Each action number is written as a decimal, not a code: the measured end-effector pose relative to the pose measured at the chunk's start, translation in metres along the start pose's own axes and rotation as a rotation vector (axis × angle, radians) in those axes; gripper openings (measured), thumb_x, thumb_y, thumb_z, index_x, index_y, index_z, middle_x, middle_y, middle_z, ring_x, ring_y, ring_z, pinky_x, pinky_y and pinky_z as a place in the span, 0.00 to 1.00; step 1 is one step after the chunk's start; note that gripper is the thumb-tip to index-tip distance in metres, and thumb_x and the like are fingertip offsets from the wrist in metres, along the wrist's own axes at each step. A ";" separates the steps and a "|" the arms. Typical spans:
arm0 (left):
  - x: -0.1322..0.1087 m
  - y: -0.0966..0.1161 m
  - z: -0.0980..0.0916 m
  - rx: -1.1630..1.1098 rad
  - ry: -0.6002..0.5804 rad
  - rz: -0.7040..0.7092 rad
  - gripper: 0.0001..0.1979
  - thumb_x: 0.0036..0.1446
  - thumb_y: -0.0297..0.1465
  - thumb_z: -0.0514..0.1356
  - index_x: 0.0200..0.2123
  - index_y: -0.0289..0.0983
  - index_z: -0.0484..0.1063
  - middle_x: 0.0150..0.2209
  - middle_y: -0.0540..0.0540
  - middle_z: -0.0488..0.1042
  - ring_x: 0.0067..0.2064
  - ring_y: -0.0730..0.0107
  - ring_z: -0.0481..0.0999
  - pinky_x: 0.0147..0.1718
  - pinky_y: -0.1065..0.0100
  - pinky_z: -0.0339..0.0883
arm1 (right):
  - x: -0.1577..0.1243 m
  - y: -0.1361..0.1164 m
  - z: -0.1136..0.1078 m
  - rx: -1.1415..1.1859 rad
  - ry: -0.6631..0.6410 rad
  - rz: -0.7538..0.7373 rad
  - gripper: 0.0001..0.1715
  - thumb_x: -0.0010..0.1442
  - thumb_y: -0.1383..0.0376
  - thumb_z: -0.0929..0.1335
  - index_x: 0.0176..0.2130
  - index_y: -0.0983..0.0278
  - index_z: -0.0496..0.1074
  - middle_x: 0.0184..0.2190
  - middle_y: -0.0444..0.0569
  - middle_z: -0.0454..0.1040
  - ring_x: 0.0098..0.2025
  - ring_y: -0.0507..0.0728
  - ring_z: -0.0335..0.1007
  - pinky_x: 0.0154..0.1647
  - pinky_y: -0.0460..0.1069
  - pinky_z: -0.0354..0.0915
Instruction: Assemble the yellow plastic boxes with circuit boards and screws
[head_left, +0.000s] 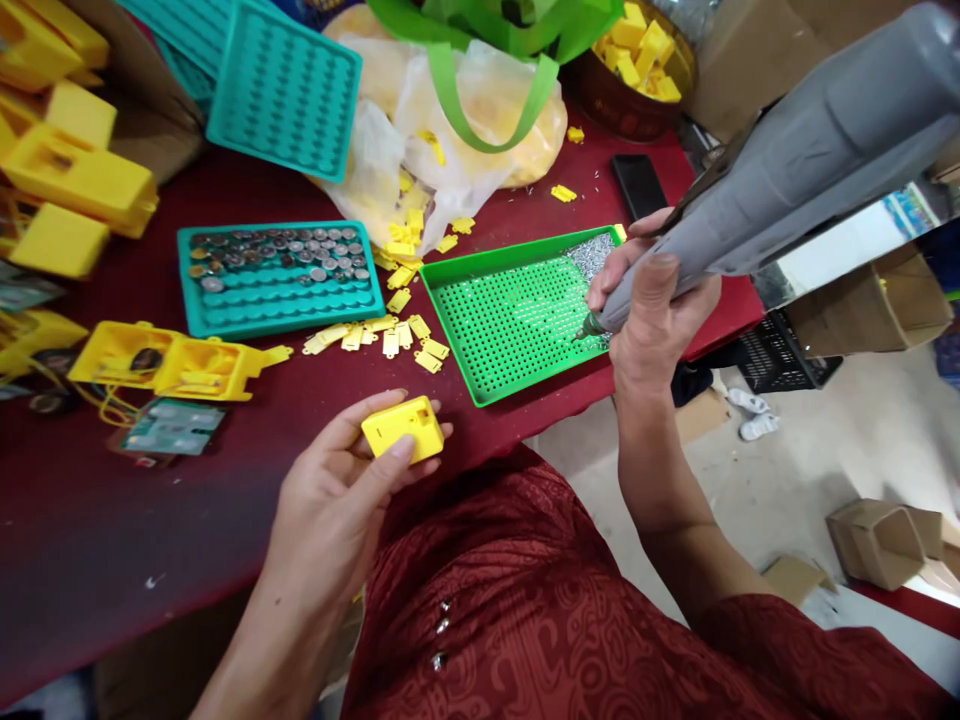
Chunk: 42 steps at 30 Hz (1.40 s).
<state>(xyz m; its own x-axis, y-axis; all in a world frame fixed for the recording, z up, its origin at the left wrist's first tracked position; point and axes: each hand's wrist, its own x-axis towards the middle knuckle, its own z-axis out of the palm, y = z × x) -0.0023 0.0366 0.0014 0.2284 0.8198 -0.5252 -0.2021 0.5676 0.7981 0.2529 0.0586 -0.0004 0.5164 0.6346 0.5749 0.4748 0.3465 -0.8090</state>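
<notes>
The hands are well apart. The left hand [330,490] clamps a small yellow plastic housing [403,429] between thumb and fingers, above the table. The right hand [652,310] is closed around a grey power screwdriver [780,190], its bit [590,326] pointing down at the right end of a green perforated tray [510,320]. Whether the bit engages a screw cannot be determined. Many of the tray's holes carry small screws, and a loose heap of screws [592,257] lies in its far corner. To the left are a teal tray of button cells [277,278] and scattered yellow tags [382,338]. Further left lie an open yellow housing [169,362] with wires and a green circuit board [174,427], on a dark red tablecloth [150,540]. Beyond the green tray are a black phone [639,185] and a bowl of yellow parts [637,70].
</notes>
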 end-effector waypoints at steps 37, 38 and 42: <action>-0.006 0.005 0.003 -0.021 0.012 -0.045 0.25 0.43 0.30 0.75 0.46 0.36 0.76 0.42 0.41 0.84 0.41 0.59 0.85 0.33 0.72 0.80 | 0.001 -0.006 0.003 0.241 0.089 -0.017 0.19 0.58 0.44 0.71 0.40 0.53 0.68 0.22 0.36 0.64 0.18 0.51 0.62 0.17 0.48 0.58; -0.006 0.003 0.002 -0.023 0.002 -0.052 0.24 0.46 0.31 0.74 0.47 0.36 0.75 0.43 0.41 0.84 0.41 0.59 0.85 0.34 0.72 0.79 | 0.002 -0.007 0.003 0.233 0.097 -0.017 0.20 0.58 0.44 0.71 0.40 0.53 0.68 0.22 0.37 0.64 0.18 0.51 0.63 0.18 0.48 0.58; -0.009 -0.004 0.003 -0.037 -0.006 -0.074 0.21 0.49 0.32 0.73 0.47 0.37 0.75 0.43 0.43 0.83 0.40 0.63 0.84 0.33 0.72 0.79 | 0.001 -0.019 0.009 0.293 0.136 -0.020 0.18 0.57 0.46 0.73 0.39 0.54 0.71 0.21 0.37 0.63 0.18 0.50 0.61 0.17 0.47 0.58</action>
<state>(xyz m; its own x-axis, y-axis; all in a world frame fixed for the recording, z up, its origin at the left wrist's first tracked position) -0.0011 0.0265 0.0036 0.2498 0.7752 -0.5803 -0.2200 0.6290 0.7456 0.2377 0.0590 0.0150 0.6088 0.5348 0.5860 0.2707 0.5543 -0.7871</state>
